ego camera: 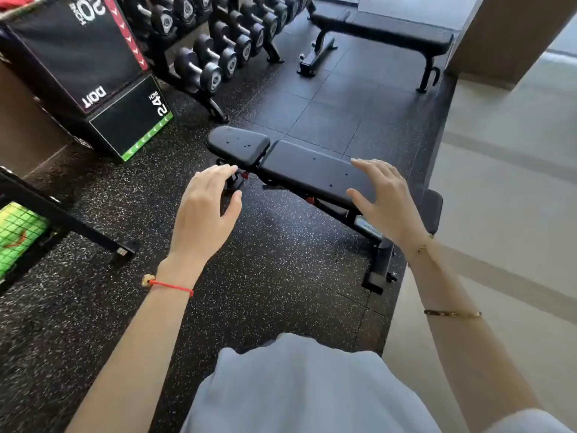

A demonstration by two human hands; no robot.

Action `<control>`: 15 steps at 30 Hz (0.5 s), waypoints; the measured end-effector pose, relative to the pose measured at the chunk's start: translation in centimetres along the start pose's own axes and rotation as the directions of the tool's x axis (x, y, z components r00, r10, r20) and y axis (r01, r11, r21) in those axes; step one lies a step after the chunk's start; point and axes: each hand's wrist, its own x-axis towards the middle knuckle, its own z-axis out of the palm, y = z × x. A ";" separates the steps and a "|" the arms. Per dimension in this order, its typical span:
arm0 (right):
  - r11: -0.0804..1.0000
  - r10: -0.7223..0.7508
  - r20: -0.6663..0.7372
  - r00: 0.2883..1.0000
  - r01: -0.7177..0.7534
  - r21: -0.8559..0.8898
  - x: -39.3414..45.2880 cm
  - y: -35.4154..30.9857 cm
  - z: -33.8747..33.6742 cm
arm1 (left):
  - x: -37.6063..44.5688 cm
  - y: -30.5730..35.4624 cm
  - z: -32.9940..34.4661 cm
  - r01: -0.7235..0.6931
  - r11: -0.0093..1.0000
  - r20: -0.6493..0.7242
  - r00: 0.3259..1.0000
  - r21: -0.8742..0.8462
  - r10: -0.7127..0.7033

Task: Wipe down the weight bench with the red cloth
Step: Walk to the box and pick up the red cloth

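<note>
Bench (pixel 312 170) lies at twelve o'clock, my left hand (pixel 203 210) and right hand (pixel 387 201) spread empty, cloth unseen

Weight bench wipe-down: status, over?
Left hand, right hand open, empty. Weight bench ahead, untouched. Red cloth not held. Nothing in the way.

Speckled black rubber floor (pixel 265 292), dumbbell rack (pixel 215 42), plyo boxes (pixel 93 73), perhaps daylight.

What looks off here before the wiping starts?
Both the left hand and right hand hover open and empty over the bench. Its pads carry small pale specks. A scrap of red at the top-left corner might be the cloth.
</note>
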 end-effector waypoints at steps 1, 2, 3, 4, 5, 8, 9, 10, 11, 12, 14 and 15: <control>1.000 -0.011 -0.003 1.000 0.011 0.006 -0.3 0.0 0.3 | -0.3 -0.1 0.1 0.003 1.000 0.001 1.000 -0.003 -0.003; 1.000 -0.011 0.001 1.000 0.011 0.003 -0.4 -0.1 0.3 | -0.5 0.0 0.1 0.005 1.000 -0.003 1.000 -0.001 -0.005; 1.000 -0.003 0.016 1.000 0.003 -0.001 -0.8 0.0 0.5 | -1.0 -0.1 0.2 0.014 1.000 0.002 1.000 0.001 -0.014; 1.000 0.008 0.035 0.999 -0.008 -0.002 -1.3 -0.2 0.7 | -1.5 0.1 0.3 0.031 1.000 0.020 0.999 0.004 -0.031; 1.000 0.012 0.043 0.999 -0.012 -0.003 -1.5 -0.1 0.9 | -1.8 0.0 0.4 0.040 0.999 0.028 0.999 0.003 -0.040; 1.000 0.003 0.056 0.998 -0.003 -0.006 -2.1 -0.1 1.0 | -2.6 0.0 0.6 0.059 0.998 0.034 0.998 0.006 -0.060; 1.000 0.001 0.063 0.998 -0.001 -0.007 -2.2 0.0 1.1 | -2.8 0.0 0.7 0.069 0.998 0.034 0.997 0.008 -0.069; 1.000 0.000 0.067 0.998 0.000 -0.006 -2.2 0.0 1.2 | -2.9 0.1 0.7 0.077 0.997 0.031 0.997 0.009 -0.077; 1.000 0.002 0.069 0.998 -0.002 -0.001 -2.2 0.1 1.2 | -3.1 0.1 0.8 0.086 0.996 0.028 0.996 0.008 -0.086; 1.000 0.000 0.067 0.998 -0.001 0.007 -2.1 0.1 1.2 | -3.2 0.3 0.9 0.092 0.996 0.024 0.995 0.008 -0.092; 1.000 -0.001 0.070 0.998 0.000 0.016 -2.0 0.2 1.3 | -3.5 0.5 1.0 0.108 0.994 0.020 0.994 0.009 -0.108; 1.000 0.000 0.073 0.997 -0.001 0.021 -1.9 0.2 1.3 | -3.7 0.6 1.0 0.118 0.993 0.020 0.993 0.007 -0.118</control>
